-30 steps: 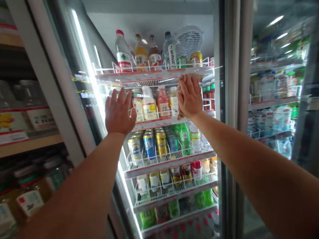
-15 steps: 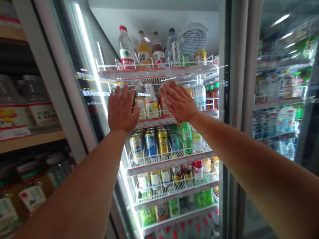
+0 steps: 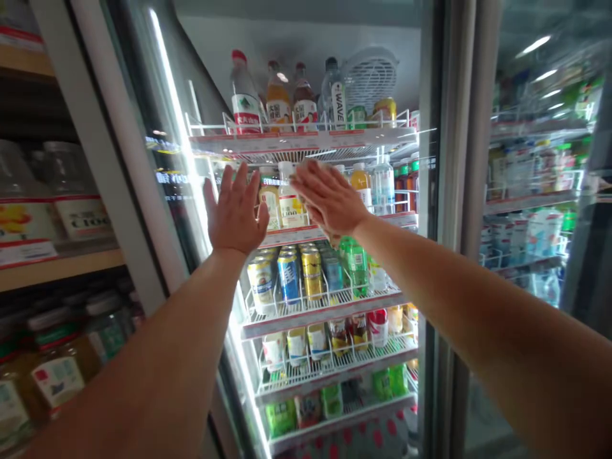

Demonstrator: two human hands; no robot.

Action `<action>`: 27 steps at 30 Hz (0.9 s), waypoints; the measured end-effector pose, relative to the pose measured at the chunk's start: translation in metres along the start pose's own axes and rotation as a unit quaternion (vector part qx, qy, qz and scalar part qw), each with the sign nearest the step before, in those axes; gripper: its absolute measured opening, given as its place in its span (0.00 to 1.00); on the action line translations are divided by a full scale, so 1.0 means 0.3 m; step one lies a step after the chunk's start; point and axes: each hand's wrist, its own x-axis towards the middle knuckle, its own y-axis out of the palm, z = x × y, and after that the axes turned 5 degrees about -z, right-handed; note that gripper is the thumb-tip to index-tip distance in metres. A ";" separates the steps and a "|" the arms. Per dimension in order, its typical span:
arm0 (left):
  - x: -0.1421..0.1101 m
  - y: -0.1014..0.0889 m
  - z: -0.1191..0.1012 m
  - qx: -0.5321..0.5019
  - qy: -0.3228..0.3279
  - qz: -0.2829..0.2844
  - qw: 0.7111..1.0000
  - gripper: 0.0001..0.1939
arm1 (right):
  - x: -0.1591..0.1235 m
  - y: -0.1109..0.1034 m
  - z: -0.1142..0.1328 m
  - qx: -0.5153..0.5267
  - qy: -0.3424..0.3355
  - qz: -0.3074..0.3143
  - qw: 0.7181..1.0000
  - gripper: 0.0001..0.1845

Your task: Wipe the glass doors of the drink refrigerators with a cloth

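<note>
My left hand (image 3: 238, 210) lies with its fingers spread on the glass door (image 3: 167, 268) of a lit drinks cooler and holds nothing. To its right, my right hand (image 3: 332, 199) is flattened toward the same glass, fingers together and pointing up to the left. Under that palm is a pale, crumpled cloth (image 3: 333, 240), mostly hidden, with a bit showing below the hand. Behind the glass, between the two hands, stands a white-capped bottle (image 3: 290, 203) with a pale label.
Bottles and cans fill several wire shelves (image 3: 325, 312) inside the cooler. A round fan grille (image 3: 373, 76) is at its top back. The metal door frame (image 3: 456, 140) runs upright on the right, beside another cooler. Left, a shelf (image 3: 62, 260) holds jars and bottles.
My right hand has slid a little to the left across the glass with the cloth, nearer my left hand. The left hand has stayed in nearly the same place.
</note>
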 end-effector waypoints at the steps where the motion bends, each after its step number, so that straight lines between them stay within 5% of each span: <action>1: -0.001 0.000 -0.002 0.006 -0.001 -0.002 1.000 0.32 | 0.020 -0.009 -0.034 -0.009 0.053 -0.025 0.998 0.31; 5: -0.004 0.005 -0.001 0.039 0.003 -0.001 0.999 0.35 | 0.084 0.009 -0.054 -0.015 0.161 -0.100 0.982 0.33; 11: -0.008 0.013 0.019 0.020 -0.042 -0.027 0.999 0.33 | 0.095 0.093 0.161 0.026 -0.057 -0.018 0.998 0.29; 14: -0.009 0.010 0.018 0.019 -0.044 -0.026 0.999 0.32 | 0.113 0.072 0.139 0.023 -0.091 0.003 0.996 0.28; 19: -0.008 0.005 0.010 0.045 -0.032 -0.023 0.998 0.32 | 0.174 -0.009 -0.056 -0.035 0.142 -0.070 0.987 0.31; 22: -0.009 0.005 0.011 0.052 -0.028 -0.023 0.998 0.32 | 0.172 -0.010 -0.064 -0.055 0.216 -0.087 0.971 0.32; 24: -0.010 0.006 0.014 0.050 -0.025 -0.027 0.998 0.32 | 0.145 0.012 0.002 -0.050 0.168 -0.065 0.982 0.32; 27: -0.012 0.008 0.017 0.041 -0.022 -0.030 0.998 0.33 | 0.092 0.047 0.119 -0.018 -0.018 0.005 1.000 0.30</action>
